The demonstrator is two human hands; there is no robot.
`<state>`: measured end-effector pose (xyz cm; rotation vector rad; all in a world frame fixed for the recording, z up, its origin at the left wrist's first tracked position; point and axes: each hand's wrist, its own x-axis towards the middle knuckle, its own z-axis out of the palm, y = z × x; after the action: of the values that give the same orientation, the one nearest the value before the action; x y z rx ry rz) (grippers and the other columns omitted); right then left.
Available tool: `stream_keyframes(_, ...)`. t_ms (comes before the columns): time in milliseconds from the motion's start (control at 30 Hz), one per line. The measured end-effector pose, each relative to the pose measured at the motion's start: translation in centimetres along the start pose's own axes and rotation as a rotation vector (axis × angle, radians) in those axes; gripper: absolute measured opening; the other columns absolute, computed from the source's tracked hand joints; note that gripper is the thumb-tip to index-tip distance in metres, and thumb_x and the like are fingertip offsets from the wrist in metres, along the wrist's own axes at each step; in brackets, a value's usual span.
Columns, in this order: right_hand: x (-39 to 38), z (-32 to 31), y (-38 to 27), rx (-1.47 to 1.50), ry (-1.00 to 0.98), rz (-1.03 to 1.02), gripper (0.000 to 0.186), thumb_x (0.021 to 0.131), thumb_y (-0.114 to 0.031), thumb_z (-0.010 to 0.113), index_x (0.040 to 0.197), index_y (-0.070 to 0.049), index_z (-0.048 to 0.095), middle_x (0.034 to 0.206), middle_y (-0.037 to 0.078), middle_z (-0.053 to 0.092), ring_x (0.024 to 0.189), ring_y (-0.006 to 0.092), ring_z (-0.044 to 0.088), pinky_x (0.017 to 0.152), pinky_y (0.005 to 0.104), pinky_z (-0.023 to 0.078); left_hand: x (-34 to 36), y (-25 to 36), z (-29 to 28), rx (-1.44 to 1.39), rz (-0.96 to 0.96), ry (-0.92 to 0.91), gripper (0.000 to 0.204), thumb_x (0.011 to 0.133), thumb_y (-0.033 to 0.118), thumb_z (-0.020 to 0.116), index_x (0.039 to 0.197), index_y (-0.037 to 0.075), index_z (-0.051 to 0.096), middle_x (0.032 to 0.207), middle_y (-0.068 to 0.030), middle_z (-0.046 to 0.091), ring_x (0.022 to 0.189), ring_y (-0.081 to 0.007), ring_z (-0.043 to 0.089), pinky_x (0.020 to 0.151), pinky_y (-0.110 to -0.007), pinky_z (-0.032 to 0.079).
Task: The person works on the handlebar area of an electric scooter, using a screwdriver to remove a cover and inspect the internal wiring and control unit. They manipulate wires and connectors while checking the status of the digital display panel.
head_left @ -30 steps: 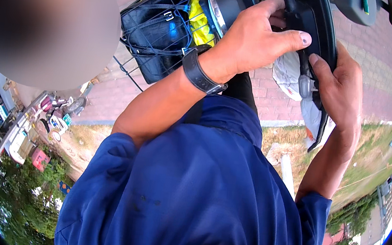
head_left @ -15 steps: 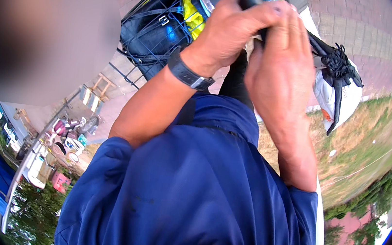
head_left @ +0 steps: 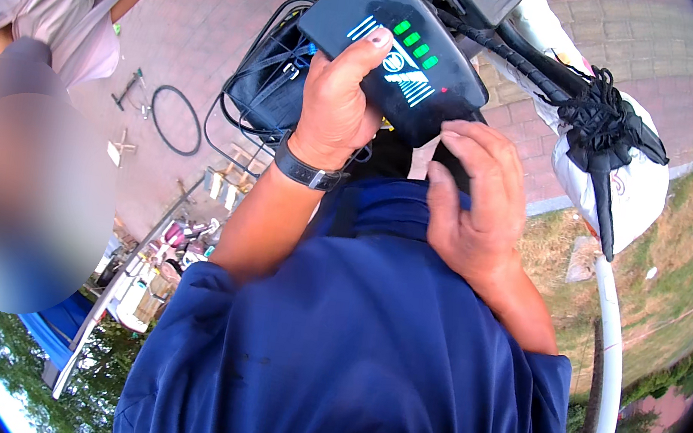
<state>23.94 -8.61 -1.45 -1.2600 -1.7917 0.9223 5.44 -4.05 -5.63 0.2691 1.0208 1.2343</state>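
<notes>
My left hand (head_left: 338, 107) grips a black plastic box (head_left: 427, 127) with rounded corners, its thumb on the top face and its fingers hidden beneath. Several green bars (head_left: 416, 45) and white stripe patterns show on that face, which is tilted toward me. My right hand (head_left: 486, 203) is at the box's lower right corner. Its fingers are bent and stand apart from the thumb, with a dark patch between them. Whether the fingertips touch the box is hard to tell. A black watch band (head_left: 307, 170) is on my left wrist.
Beside the box, a black wire basket (head_left: 245, 91) holds a dark bag. Black handlebar tubing (head_left: 537, 75) runs to a white bag (head_left: 639, 196) with a black knotted tie. At left stand people, one in a pale garment (head_left: 92, 29). A tyre (head_left: 177, 119) lies on the paving.
The box has come down into fuller view, its marked face now showing. My right hand has drawn down and away from my left. My view has shifted, bringing people and the tyre into sight.
</notes>
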Motion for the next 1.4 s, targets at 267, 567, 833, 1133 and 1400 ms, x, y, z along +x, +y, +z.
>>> stream_keyframes(267,-1.3,-1.8,4.4,0.249,-0.074,0.336,0.029,0.086,0.005,0.07,0.114,0.0,0.063,0.112,0.016,0.068,0.102,0.0319,0.065,0.089,0.0369,0.05,0.0,0.2,1.2,-0.015,-0.087,0.116,0.033,0.096,0.008,0.057,0.128,-0.001,0.06,0.117,-0.0114,0.071,0.106,-0.0248,0.071,0.095,-0.041,0.058)
stream_keyframes(567,-0.4,-2.1,5.3,0.294,-0.15,0.275,0.036,0.085,0.003,0.071,0.119,0.001,0.059,0.117,0.018,0.063,0.104,0.0294,0.062,0.093,0.0382,0.048,-0.7,1.3,2.4,-0.045,-0.078,0.23,0.033,0.098,0.011,0.055,0.127,-0.004,0.061,0.118,-0.0172,0.071,0.11,-0.0318,0.071,0.1,-0.048,0.056)
stream_keyframes(833,0.2,-1.6,7.1,0.327,-0.235,0.402,0.052,0.09,-0.006,0.072,0.138,0.003,0.055,0.122,0.02,0.062,0.115,0.0333,0.062,0.098,0.04,0.049,-0.5,1.7,2.8,-0.073,-0.088,0.223,0.039,0.099,0.017,0.056,0.131,-0.005,0.058,0.121,-0.0193,0.07,0.11,-0.0327,0.071,0.099,-0.047,0.057)
stream_keyframes(1133,1.9,-2.5,8.6,0.346,-0.369,0.46,0.037,0.096,-0.016,0.07,0.129,0.0,0.062,0.11,0.017,0.068,0.098,0.028,0.068,0.087,0.0359,0.052,-0.6,1.2,5.0,0.133,-0.064,0.358,0.038,0.1,0.024,0.061,0.129,0.0,0.059,0.121,-0.0151,0.07,0.111,-0.0291,0.069,0.099,-0.045,0.054)
stream_keyframes(1400,1.1,-1.5,8.8,0.656,-0.32,0.706,0.037,0.1,-0.023,0.067,0.129,-0.001,0.061,0.109,0.015,0.067,0.102,0.0263,0.065,0.092,0.0387,0.049,-0.4,0.6,5.9,0.104,-0.025,0.391,0.038,0.099,0.024,0.062,0.128,-0.001,0.059,0.117,-0.0145,0.071,0.105,-0.0285,0.071,0.095,-0.045,0.056)
